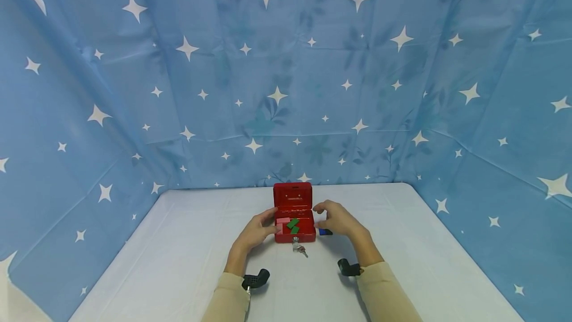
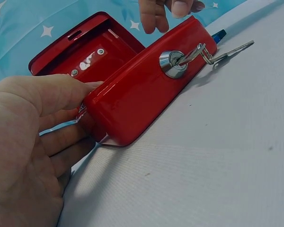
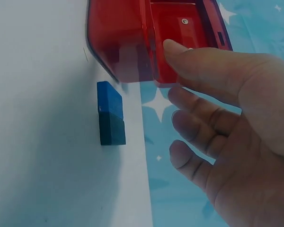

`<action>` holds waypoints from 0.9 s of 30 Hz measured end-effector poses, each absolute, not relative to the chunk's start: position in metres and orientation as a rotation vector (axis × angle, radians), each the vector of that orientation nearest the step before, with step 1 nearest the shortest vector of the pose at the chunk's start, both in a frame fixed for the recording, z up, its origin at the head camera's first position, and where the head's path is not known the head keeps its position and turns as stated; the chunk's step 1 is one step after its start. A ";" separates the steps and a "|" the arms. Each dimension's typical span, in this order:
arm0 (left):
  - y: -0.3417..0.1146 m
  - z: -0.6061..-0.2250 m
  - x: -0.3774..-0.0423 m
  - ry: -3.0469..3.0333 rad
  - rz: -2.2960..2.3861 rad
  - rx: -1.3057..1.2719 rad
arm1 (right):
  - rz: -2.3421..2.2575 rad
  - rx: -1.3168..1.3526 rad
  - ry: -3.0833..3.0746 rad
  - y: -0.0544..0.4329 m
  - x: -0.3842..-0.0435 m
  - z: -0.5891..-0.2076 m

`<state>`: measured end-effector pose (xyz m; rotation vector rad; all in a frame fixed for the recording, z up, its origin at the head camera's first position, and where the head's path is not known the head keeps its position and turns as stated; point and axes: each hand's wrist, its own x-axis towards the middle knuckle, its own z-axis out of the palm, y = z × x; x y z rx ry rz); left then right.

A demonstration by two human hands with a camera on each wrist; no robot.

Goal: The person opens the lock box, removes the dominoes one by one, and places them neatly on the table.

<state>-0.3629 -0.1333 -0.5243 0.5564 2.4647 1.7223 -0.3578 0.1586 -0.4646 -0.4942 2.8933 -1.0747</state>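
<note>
A red cash box (image 1: 295, 237) stands on the table with its lid (image 1: 292, 195) raised at the back. Inside lie pink blocks (image 1: 283, 220) and green blocks (image 1: 292, 223). My left hand (image 2: 42, 118) holds the box's left side, thumb at the rim and fingers along the outer wall. Beside the right side hovers my right hand (image 3: 232, 109), fingers loosely bent with nothing between them. In the front lock (image 2: 173, 64) sits a key, with another key (image 2: 234, 54) hanging from its ring.
A blue block (image 3: 110, 100) and a dark block (image 3: 112, 128) lie end to end on the white table (image 1: 178, 252), right of the box. A blue star-patterned curtain (image 1: 286, 63) surrounds the back and sides. Each wrist wears a black camera mount (image 1: 256, 280).
</note>
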 end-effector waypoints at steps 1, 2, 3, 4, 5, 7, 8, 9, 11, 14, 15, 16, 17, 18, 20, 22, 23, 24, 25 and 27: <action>-0.133 -0.524 -0.363 2.470 1.718 0.556 | -1.074 -0.490 2.894 0.157 -0.358 -0.465; -0.133 -0.524 -0.363 2.476 1.713 0.554 | -1.070 -0.483 2.894 0.156 -0.358 -0.465; -0.134 -0.524 -0.362 2.477 1.712 0.547 | -1.070 -0.477 2.897 0.156 -0.358 -0.465; -0.134 -0.523 -0.362 2.476 1.712 0.548 | -1.068 -0.478 2.897 0.155 -0.358 -0.465; -0.134 -0.523 -0.362 2.474 1.712 0.543 | -1.068 -0.479 2.898 0.155 -0.358 -0.465; -0.134 -0.522 -0.362 2.467 1.718 0.540 | -1.067 -0.487 2.901 0.154 -0.357 -0.465; -0.134 -0.522 -0.361 2.462 1.724 0.540 | -1.067 -0.497 2.903 0.154 -0.357 -0.464; -0.134 -0.522 -0.362 2.457 1.731 0.545 | -1.067 -0.508 2.907 0.153 -0.357 -0.464; -0.134 -0.522 -0.362 2.454 1.737 0.553 | -1.068 -0.525 2.915 0.152 -0.357 -0.463; -0.134 -0.523 -0.363 2.452 1.737 0.564 | -1.084 -0.541 2.919 0.149 -0.356 -0.461; -0.134 -0.523 -0.363 2.451 1.735 0.566 | -1.090 -0.540 2.919 0.148 -0.356 -0.461; -0.134 -0.523 -0.363 2.453 1.732 0.565 | -1.100 -0.541 2.917 0.147 -0.355 -0.460; -0.134 -0.523 -0.363 2.455 1.728 0.567 | -1.106 -0.542 2.918 0.146 -0.355 -0.460; -0.134 -0.523 -0.364 2.458 1.723 0.570 | -1.108 -0.547 2.921 0.145 -0.355 -0.460; -0.134 -0.524 -0.364 2.461 1.714 0.575 | -1.114 -0.564 2.924 0.144 -0.355 -0.460; -0.135 -0.524 -0.364 2.467 1.704 0.585 | -1.117 -0.587 2.929 0.142 -0.354 -0.461; -0.135 -0.524 -0.364 2.473 1.698 0.592 | -1.117 -0.604 2.930 0.142 -0.354 -0.462; -0.135 -0.524 -0.364 2.477 1.692 0.595 | -1.123 -0.621 2.932 0.141 -0.354 -0.462; -0.135 -0.525 -0.364 2.480 1.688 0.596 | -1.132 -0.636 2.928 0.141 -0.354 -0.462; -0.135 -0.525 -0.364 2.488 1.680 0.598 | -1.139 -0.659 2.925 0.141 -0.354 -0.463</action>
